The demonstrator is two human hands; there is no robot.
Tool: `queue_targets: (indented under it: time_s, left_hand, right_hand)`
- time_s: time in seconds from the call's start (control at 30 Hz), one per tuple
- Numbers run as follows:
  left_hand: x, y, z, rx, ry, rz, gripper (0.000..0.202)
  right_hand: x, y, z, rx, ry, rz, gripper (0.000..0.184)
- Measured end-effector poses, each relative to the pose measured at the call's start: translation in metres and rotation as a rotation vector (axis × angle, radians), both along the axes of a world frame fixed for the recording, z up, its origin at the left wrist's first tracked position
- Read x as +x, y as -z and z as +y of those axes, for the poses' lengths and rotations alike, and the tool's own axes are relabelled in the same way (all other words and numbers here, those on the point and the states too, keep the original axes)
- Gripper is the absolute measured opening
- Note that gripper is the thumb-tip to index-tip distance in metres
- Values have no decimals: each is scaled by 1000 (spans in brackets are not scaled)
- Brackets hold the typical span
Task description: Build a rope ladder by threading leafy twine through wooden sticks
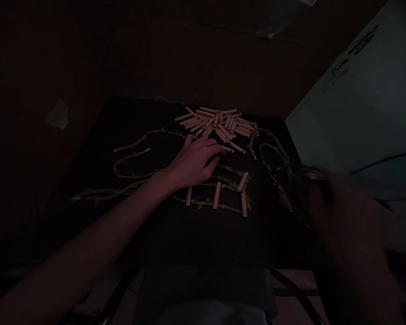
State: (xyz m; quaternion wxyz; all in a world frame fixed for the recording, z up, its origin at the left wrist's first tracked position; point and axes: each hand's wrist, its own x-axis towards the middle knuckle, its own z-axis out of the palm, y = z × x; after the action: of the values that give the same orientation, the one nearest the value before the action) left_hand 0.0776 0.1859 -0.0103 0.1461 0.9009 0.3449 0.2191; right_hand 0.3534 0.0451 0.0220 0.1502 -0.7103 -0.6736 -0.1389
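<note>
The scene is very dark. My left hand [196,161] reaches across a black table [149,225], palm down, fingers together, its fingertips touching a small wooden peg at the near edge of a pile of wooden pegs [216,124]. Leafy twine [135,155] winds over the table; several pegs [218,195] sit clipped along two strands just below my left hand. My right hand [338,203] is a dark motion blur at the table's right edge, close to the twine's right loops [274,162]; its fingers cannot be made out.
A white board or wall with dark markings [358,90] rises on the right. A pale scrap [58,113] lies on the dim floor at the left. Metal chair or table legs [291,289] show below the table's near edge.
</note>
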Motion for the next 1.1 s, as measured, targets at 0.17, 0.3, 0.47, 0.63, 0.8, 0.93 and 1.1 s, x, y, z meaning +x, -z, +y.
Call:
queue_targets:
  time_s: [0.17, 0.3, 0.47, 0.63, 0.8, 0.93, 1.1]
  left_hand:
    - [-5, -6, 1, 2, -6, 57, 25]
    - [-10, -6, 3, 31, -21, 127, 21]
    - [-11, 0, 9, -11, -7, 114, 12]
    - [-14, 2, 15, -89, 20, 79, 11]
    - [-18, 0, 20, -152, 40, 17, 10]
    - [-22, 0, 24, -161, 61, -11, 10]
    - [-23, -3, 25, -182, 71, -7, 10]
  right_hand:
    - [-2, 17, 25, -102, -36, -99, 49]
    - [-24, 13, 35, -24, -233, -17, 47]
    - [-65, 21, 67, -85, -501, 135, 36]
    - [-72, 46, 93, -140, -513, 219, 22]
    - [-66, 55, 98, -119, -576, 427, 13]
    - [-65, 55, 98, -146, -590, 564, 13]
    - [-62, 56, 99, -144, -606, 621, 16]
